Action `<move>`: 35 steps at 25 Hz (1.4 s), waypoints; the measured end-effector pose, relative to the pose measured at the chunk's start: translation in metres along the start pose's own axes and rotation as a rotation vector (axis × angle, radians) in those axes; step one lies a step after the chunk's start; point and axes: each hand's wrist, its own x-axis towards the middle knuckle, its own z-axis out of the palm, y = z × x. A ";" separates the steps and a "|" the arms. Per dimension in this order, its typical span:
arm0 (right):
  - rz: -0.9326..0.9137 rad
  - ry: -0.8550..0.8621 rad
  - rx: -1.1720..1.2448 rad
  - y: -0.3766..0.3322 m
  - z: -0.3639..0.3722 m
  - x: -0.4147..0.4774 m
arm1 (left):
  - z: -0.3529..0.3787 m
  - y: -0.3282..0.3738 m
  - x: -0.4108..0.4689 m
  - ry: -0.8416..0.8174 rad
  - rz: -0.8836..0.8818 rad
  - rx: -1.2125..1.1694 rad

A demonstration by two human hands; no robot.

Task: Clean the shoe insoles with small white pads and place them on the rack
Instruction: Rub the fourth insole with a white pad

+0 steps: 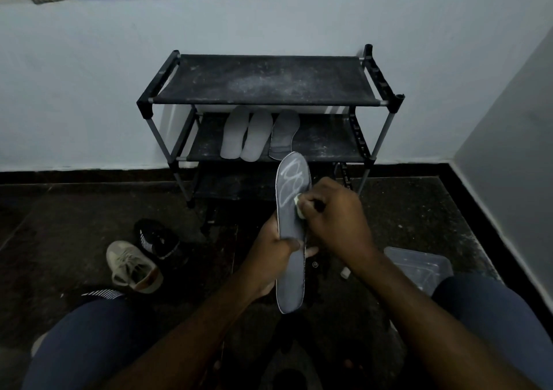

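My left hand [269, 255] grips a long grey insole [291, 276] around its middle, holding it upright with the toe end pointing at the rack. White looping streaks mark its upper part. My right hand [332, 219] pinches a small white pad [299, 207] against the insole's right side. A black rack [269, 102] stands against the wall ahead. Three grey insoles [257, 138] lie side by side on its middle shelf.
A beige sneaker [134, 267] and a black shoe [157, 237] lie on the dark floor to the left. A clear plastic container [419, 265] sits at the right, with a small white pad [345, 273] on the floor beside it. My knees frame the bottom corners.
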 end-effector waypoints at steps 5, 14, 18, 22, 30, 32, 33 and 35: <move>0.056 -0.015 -0.035 0.005 -0.001 -0.001 | 0.000 -0.001 0.000 0.021 -0.001 -0.006; 0.015 -0.046 0.015 0.002 0.002 -0.003 | 0.000 0.002 -0.001 0.023 0.010 -0.025; -0.008 0.004 0.051 0.001 0.000 0.000 | 0.001 0.001 -0.001 -0.003 0.031 -0.038; -0.013 -0.099 0.089 0.002 0.002 -0.005 | 0.002 0.003 -0.002 -0.002 0.043 -0.040; -0.015 -0.100 0.116 -0.003 0.007 -0.007 | -0.002 -0.001 -0.002 0.006 0.020 -0.021; 0.031 -0.066 0.088 0.002 0.003 -0.005 | -0.004 -0.003 -0.002 0.005 -0.009 -0.033; 0.047 -0.025 0.077 0.004 0.001 -0.003 | -0.004 -0.003 -0.002 -0.005 -0.023 -0.033; 0.032 0.027 0.078 0.003 -0.001 0.000 | -0.004 -0.003 -0.002 -0.017 -0.034 -0.034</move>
